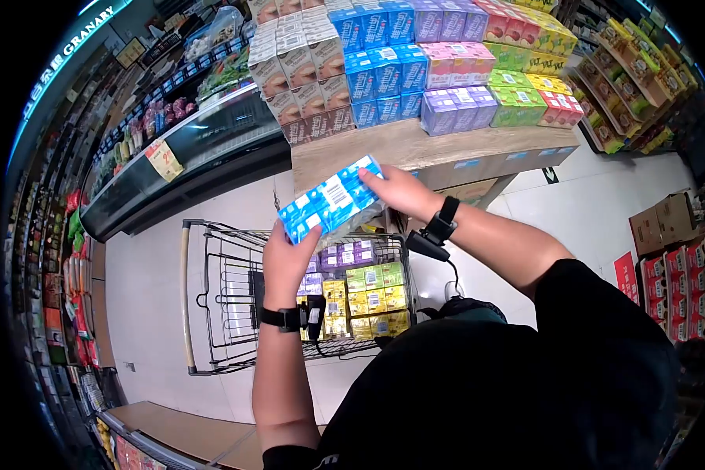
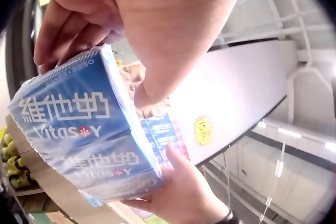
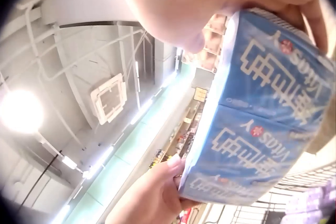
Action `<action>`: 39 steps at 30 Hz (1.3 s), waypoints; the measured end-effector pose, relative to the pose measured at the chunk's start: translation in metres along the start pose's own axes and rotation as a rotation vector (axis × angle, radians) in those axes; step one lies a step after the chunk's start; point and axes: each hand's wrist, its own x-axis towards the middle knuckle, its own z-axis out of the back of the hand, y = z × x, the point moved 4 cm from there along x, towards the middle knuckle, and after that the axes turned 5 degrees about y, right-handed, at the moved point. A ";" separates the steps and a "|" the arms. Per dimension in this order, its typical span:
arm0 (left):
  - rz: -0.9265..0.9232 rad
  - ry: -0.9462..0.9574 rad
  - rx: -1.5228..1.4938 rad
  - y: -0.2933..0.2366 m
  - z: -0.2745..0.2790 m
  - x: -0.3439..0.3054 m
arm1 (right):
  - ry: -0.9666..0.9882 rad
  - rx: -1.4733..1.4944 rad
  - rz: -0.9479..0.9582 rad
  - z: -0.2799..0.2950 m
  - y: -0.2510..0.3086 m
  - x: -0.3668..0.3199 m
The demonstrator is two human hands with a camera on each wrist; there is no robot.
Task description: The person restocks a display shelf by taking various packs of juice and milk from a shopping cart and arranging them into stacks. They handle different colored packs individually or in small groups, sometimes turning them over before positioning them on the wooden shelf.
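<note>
A shrink-wrapped pack of blue Vitasoy drink cartons (image 1: 321, 205) is held up between both hands, tilted, over the far side of a shopping cart (image 1: 211, 296). My left hand (image 1: 288, 262) grips its near left end, thumb on the top face. At the opposite end my right hand (image 1: 403, 194) grips it, thumb also on top. Both wrist views show the blue pack (image 2: 79, 113) from the side, its white lettering facing the cameras. In the cart lie purple packs (image 1: 348, 254), green packs (image 1: 374, 276) and yellow packs (image 1: 380, 323) of cartons.
Beyond the cart stands a wooden display table (image 1: 431, 153) stacked with brown, blue packs (image 1: 388, 74), purple, pink, green, yellow and red packs. A refrigerated vegetable case (image 1: 188, 157) is at left, loaded shelves (image 1: 627, 78) at right. Red packages (image 1: 681, 286) are stacked at the right edge.
</note>
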 end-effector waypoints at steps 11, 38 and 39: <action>-0.185 -0.027 0.316 -0.180 -0.131 0.034 | -0.057 -0.103 -0.013 0.228 -0.011 -0.003; -0.298 0.102 0.358 -0.283 -0.113 0.249 | -0.019 0.133 0.306 0.326 0.038 0.113; -0.324 0.095 0.376 -0.284 -0.108 0.255 | -0.041 0.156 0.325 0.323 0.034 0.127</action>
